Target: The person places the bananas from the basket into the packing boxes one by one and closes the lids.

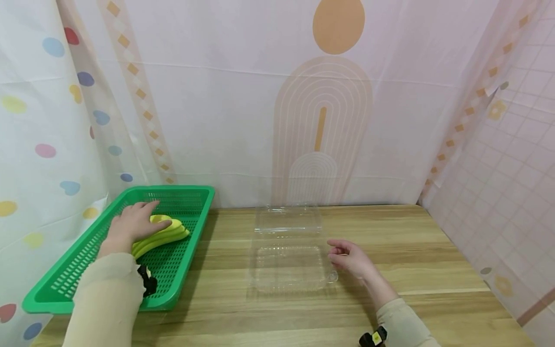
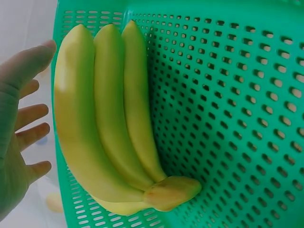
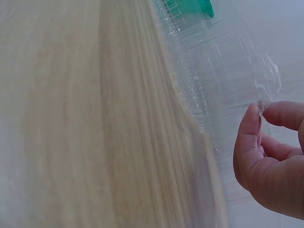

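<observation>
A bunch of yellow-green bananas [image 1: 171, 233] lies in the green plastic basket [image 1: 207, 202]. Over it, with fingers spread and thumb held apart, is my left hand [image 1: 132, 224]; the left wrist view shows a gap between these fingers and the bananas [image 2: 109, 109]. My right hand [image 1: 353, 260] pinches the right edge of a clear plastic clamshell box [image 1: 290, 267] between thumb and finger. The pinched edge of the clear box [image 3: 223, 71] is seen up close in the right wrist view. The box's lid [image 1: 288, 219] stands open toward the back.
A wooden table [image 1: 225, 318] carries both the basket and the box. Behind it hangs a patterned curtain [image 1: 217, 106], with a dotted curtain [image 1: 39, 120] on the left and a checked one [image 1: 516, 168] on the right. The basket's raised walls surround the bananas.
</observation>
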A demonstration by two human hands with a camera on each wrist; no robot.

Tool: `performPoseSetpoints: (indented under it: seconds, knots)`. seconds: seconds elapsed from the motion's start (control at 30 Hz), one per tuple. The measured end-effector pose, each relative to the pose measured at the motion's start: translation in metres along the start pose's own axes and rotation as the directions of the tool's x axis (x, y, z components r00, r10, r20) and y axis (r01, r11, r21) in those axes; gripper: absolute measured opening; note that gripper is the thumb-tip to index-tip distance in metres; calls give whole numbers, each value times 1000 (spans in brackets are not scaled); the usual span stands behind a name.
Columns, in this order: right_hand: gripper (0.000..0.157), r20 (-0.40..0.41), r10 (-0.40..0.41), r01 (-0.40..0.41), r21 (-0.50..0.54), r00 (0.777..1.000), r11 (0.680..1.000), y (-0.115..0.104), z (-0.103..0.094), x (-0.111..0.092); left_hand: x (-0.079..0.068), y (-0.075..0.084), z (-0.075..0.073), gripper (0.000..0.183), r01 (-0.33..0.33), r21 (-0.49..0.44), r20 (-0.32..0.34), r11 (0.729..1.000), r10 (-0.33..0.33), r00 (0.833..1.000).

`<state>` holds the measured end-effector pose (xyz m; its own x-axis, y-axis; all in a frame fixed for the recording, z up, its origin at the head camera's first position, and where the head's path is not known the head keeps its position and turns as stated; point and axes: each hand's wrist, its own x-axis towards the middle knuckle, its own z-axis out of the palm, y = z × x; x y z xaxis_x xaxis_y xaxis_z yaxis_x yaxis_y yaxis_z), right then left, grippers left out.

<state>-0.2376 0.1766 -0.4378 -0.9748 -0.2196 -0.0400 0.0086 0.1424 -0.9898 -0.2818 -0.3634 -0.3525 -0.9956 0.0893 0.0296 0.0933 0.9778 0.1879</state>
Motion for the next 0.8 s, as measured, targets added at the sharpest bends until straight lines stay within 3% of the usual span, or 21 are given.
performPoseSetpoints:
  seconds: [0.4, 0.8]
  knots:
    - [47, 20, -11, 10, 17, 1000, 1000, 0, 0, -1, -10, -3, 13, 97, 58, -77, 81, 995, -51, 995]
    - [46, 16, -8, 7, 25, 1000, 1000, 0, 0, -1, -11, -10, 20, 91, 51, -77, 41, 996, -48, 998]
